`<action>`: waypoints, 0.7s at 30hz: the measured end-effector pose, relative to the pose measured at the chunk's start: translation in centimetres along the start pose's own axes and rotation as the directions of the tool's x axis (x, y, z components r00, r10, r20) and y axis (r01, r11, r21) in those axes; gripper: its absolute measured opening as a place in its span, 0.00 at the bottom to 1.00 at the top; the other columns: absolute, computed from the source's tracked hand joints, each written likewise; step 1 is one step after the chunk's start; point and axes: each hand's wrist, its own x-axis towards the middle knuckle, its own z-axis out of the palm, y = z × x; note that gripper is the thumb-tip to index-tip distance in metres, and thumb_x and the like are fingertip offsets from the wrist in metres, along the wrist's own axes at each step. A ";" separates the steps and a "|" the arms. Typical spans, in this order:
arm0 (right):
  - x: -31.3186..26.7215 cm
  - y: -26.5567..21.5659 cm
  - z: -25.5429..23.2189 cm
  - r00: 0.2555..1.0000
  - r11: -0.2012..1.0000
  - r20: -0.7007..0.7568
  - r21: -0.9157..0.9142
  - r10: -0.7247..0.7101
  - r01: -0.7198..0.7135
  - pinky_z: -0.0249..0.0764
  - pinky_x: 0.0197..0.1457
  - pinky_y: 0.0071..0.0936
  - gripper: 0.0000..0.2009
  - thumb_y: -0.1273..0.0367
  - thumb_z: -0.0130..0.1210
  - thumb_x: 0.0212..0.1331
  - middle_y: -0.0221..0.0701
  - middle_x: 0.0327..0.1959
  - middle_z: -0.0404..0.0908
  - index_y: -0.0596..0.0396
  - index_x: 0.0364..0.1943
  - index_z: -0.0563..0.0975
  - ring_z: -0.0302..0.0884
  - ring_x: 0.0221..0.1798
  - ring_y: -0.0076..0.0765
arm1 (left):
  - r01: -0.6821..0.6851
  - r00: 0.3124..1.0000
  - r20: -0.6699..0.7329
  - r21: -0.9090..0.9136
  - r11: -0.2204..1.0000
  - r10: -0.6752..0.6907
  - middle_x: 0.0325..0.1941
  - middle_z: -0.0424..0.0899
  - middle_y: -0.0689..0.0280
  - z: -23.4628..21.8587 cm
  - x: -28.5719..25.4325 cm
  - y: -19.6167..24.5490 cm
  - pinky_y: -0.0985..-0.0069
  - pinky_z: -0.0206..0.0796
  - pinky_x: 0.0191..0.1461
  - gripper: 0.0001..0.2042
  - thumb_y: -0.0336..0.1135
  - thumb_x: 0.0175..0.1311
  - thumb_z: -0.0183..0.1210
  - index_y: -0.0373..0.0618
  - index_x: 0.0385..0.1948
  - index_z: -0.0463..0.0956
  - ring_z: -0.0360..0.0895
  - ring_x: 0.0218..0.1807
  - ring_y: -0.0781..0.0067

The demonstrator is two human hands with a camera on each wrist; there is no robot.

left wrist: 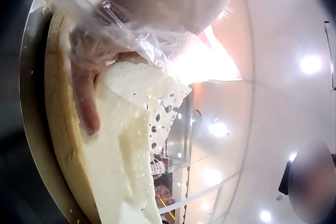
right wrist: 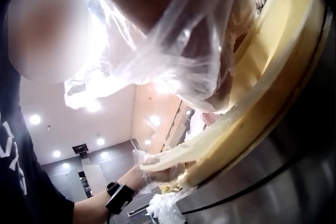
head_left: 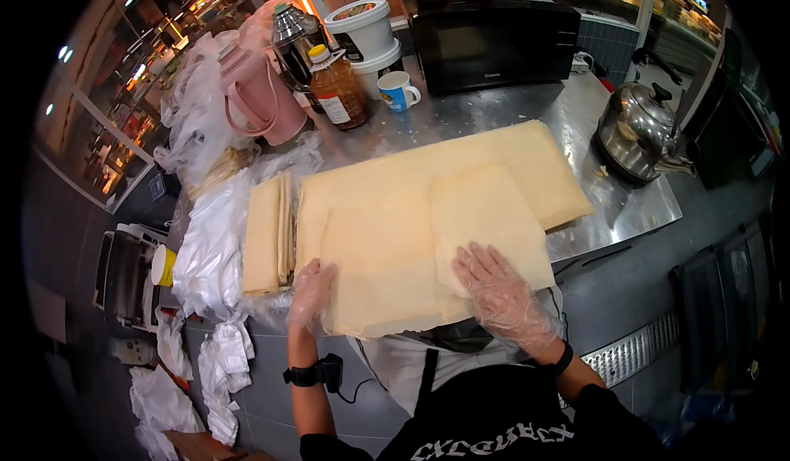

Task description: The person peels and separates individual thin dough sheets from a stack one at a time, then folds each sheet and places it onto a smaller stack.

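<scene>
A stack of thin, pale-yellow food sheets [head_left: 510, 152] lies on the metal table. Over its front part spreads a loose top sheet [head_left: 378, 255], with a squarish piece [head_left: 485, 214] lying across its right side. My left hand [head_left: 312, 292], in a clear plastic glove, grips the top sheet's left edge near the front. In the left wrist view that sheet [left wrist: 115, 145] is lifted, and small holes show in part of it. My right hand [head_left: 504, 296], gloved too, rests flat on the squarish piece with fingers straight. Folded sheets [head_left: 265, 231] stand along the left side.
White plastic bags [head_left: 210, 255] cover the left side. Behind stand a pink jug [head_left: 263, 99], a sauce bottle [head_left: 337, 91], white tubs [head_left: 362, 29], a blue mug [head_left: 398, 91] and a black microwave [head_left: 494, 46]. A steel kettle [head_left: 638, 128] sits near the right table edge.
</scene>
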 end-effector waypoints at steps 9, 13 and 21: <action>-0.3 -0.6 0.2 0.989 0.983 -0.144 0.180 -0.017 0.043 0.67 0.70 0.42 0.25 0.73 0.51 0.58 0.41 0.60 0.77 0.59 0.62 0.71 0.72 0.64 0.46 | -0.103 0.987 -0.120 0.022 0.994 0.105 0.41 0.83 0.63 0.6 0.0 0.7 0.77 0.69 0.45 0.14 0.34 0.67 0.55 0.32 0.46 0.76 0.77 0.42 0.75; 0.1 1.5 -3.8 0.809 0.662 -0.222 0.706 0.545 -0.253 0.77 0.53 0.29 0.18 0.66 0.52 0.67 0.36 0.47 0.83 0.60 0.58 0.74 0.81 0.48 0.31 | -0.121 0.981 -0.145 0.073 0.990 0.130 0.43 0.83 0.63 -0.9 0.0 2.0 0.78 0.69 0.48 0.14 0.33 0.67 0.54 0.33 0.47 0.76 0.77 0.43 0.75; 0.1 18.0 -11.2 0.292 0.203 -0.309 0.917 0.905 0.342 0.74 0.54 0.18 0.20 0.55 0.52 0.72 0.33 0.47 0.82 0.59 0.52 0.74 0.79 0.51 0.24 | -0.200 0.977 0.043 -0.184 0.962 0.211 0.41 0.83 0.67 -4.9 4.8 5.3 0.80 0.69 0.48 0.09 0.33 0.70 0.54 0.38 0.45 0.75 0.77 0.42 0.80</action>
